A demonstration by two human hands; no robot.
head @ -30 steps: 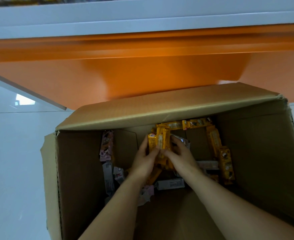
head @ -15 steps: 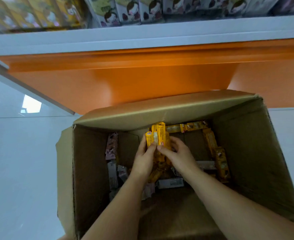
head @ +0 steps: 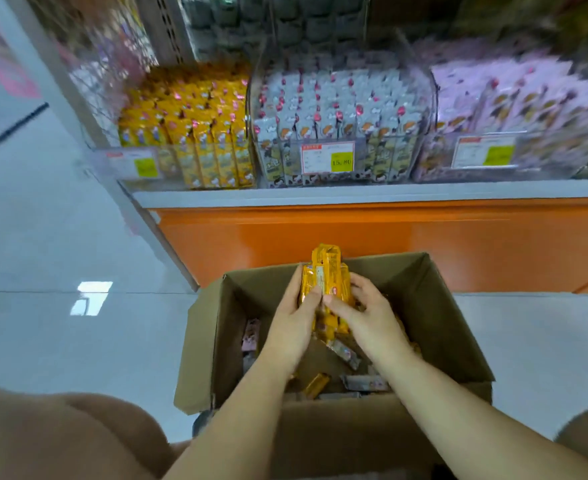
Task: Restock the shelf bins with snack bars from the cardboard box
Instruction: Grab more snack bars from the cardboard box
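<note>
An open cardboard box [head: 434,327] stands on the floor below the shelf. Above its opening I hold a bunch of yellow snack bars [head: 327,278] upright between both hands. My left hand [head: 294,323] grips the bunch from the left and my right hand [head: 365,317] grips it from the right, thumbs meeting at the front. More loose bars, yellow and pink-grey [head: 346,353], lie in the box bottom. On the shelf stand clear bins: yellow bars [head: 195,129] at left, grey-white bars [head: 337,109] in the middle, pink bars [head: 514,98] at right.
The shelf's white edge [head: 355,197] and orange base panel [head: 389,244] rise just behind the box. Price tags [head: 327,156] hang on the bin fronts. Glossy white floor [head: 60,271] spreads left and right. My knees [head: 60,438] frame the bottom corners.
Both hands have lifted the bunch of yellow bars from deep inside the box up to its rim. The view has tilted upward, bringing the shelf bins into sight.
</note>
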